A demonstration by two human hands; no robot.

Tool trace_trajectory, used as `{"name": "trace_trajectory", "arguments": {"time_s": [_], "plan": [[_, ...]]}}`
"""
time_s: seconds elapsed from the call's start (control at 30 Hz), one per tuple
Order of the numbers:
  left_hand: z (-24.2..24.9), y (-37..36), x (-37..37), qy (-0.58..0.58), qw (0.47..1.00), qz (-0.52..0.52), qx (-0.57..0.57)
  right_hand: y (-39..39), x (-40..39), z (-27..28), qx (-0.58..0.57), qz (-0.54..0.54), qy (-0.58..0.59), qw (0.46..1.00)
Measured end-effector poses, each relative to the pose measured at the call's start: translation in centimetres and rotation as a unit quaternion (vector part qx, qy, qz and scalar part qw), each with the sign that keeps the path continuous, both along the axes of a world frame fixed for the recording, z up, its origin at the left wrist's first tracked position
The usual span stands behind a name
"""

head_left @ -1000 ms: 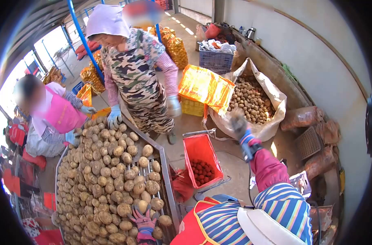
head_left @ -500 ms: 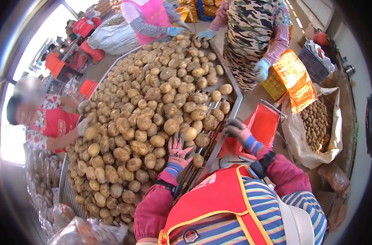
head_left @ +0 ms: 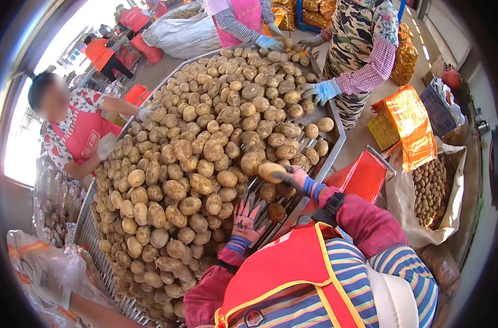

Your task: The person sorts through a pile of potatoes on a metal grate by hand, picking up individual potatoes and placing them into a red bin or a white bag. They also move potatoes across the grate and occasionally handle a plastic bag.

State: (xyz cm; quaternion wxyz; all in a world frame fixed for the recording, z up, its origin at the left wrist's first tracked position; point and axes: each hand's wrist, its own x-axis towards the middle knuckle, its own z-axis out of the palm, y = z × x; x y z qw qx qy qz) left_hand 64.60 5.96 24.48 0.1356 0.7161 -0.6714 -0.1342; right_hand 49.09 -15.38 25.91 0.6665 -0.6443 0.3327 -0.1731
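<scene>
Co-worker in red apron at sorting table left edge. Potato heap fills table. Left hand fingers spread, flat on near-edge rollers, holding nothing. Right hand closed on pale potato near right edge. Red crate beside right edge.
</scene>
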Motion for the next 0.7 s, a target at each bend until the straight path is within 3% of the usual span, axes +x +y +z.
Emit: {"name": "trace_trajectory", "arguments": {"time_s": [0.03, 0.1, 0.23, 0.3, 0.37, 0.43, 0.5, 0.57, 0.63, 0.7], "plan": [[0.2, -0.1, 0.1, 0.045, 0.999, 0.019, -0.023, -0.1, -0.8, -0.2, 0.305, -0.001, -0.045, 0.951], [0.7, -0.9, 0.3, 0.034, 0.998, 0.031, -0.049, 0.4, -1.5, 0.6, 0.495, -0.024, -0.171, 0.852], [1.3, -3.4, 1.0, 0.012, 0.993, 0.046, -0.107, -0.1, -2.9, 0.8, 0.526, -0.021, -0.212, 0.823], [1.9, -4.6, 1.4, 0.025, 0.991, 0.060, -0.121, -0.2, -3.8, 1.4, 0.518, -0.046, -0.156, 0.840], [2.5, -6.0, 1.5, 0.015, 0.990, 0.061, -0.126, -0.3, -4.7, 0.5, 0.486, -0.033, -0.175, 0.856], [2.0, -7.0, 1.9, -0.001, 0.990, 0.084, -0.110, -0.6, -5.4, -1.0, 0.334, -0.172, -0.173, 0.910], [1.3, -7.7, 2.1, -0.015, 0.993, 0.094, -0.070, -1.6, -6.5, -1.4, 0.288, -0.185, -0.192, 0.920], [0.9, -8.8, 2.2, -0.035, 0.996, 0.057, -0.067, -2.3, -6.8, -0.3, 0.097, -0.327, -0.134, 0.930], [-0.4, -9.7, 1.9, -0.057, 0.996, 0.054, -0.044, -2.4, -7.1, -1.4, 0.055, -0.337, -0.109, 0.934], [-1.1, -10.5, 1.3, -0.115, 0.992, 0.054, 0.015, -1.7, -7.0, -2.1, -0.232, -0.244, 0.013, 0.942]]}}
